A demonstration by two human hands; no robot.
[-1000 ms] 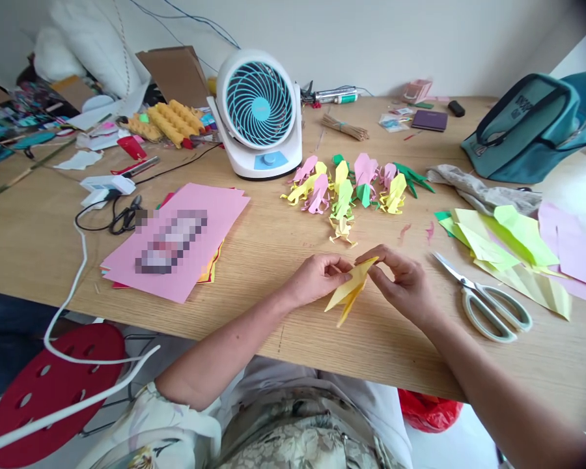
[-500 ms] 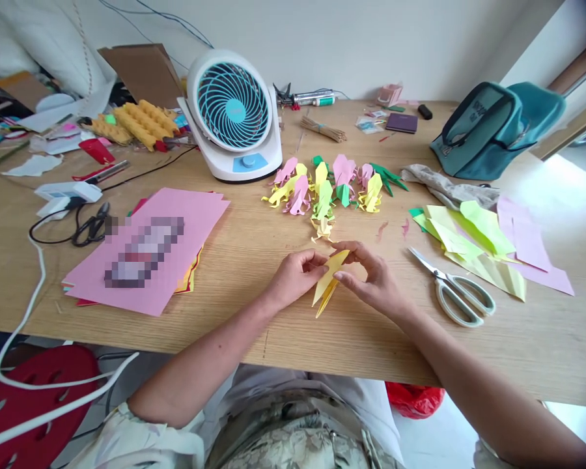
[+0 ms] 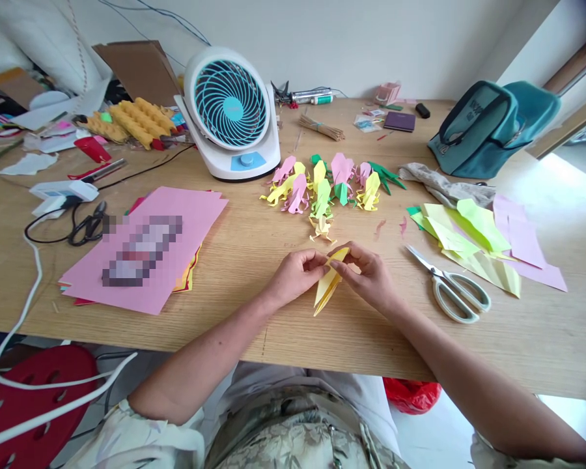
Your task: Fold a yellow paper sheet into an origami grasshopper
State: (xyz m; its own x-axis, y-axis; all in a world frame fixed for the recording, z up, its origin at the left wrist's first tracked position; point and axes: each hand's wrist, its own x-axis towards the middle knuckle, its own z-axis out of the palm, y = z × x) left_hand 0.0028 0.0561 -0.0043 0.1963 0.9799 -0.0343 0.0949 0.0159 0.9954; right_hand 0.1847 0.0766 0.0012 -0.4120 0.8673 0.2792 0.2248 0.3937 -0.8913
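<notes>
A folded yellow paper (image 3: 328, 284) is held between my two hands above the wooden table (image 3: 254, 260), its narrow points hanging down toward the front edge. My left hand (image 3: 297, 273) pinches its upper left side. Thumb and fingers of my right hand (image 3: 366, 273) close on its upper right side. Just beyond the hands sits a small pale yellow folded figure (image 3: 321, 228), and behind it is a group of pink, yellow and green folded paper figures (image 3: 322, 195). White-handled scissors (image 3: 449, 286) lie to the right of my right hand.
Pink paper sheets (image 3: 195, 215) are stacked at left, near a cable and black scissors. A white fan (image 3: 232, 114) stands behind. Green, yellow and pink paper pieces (image 3: 469, 234), a grey cloth (image 3: 444, 185) and a teal bag (image 3: 488, 130) are at right.
My right thumb has moved up and left onto the yellow paper, and the paper's flaps are closer together. The view has shifted slightly.
</notes>
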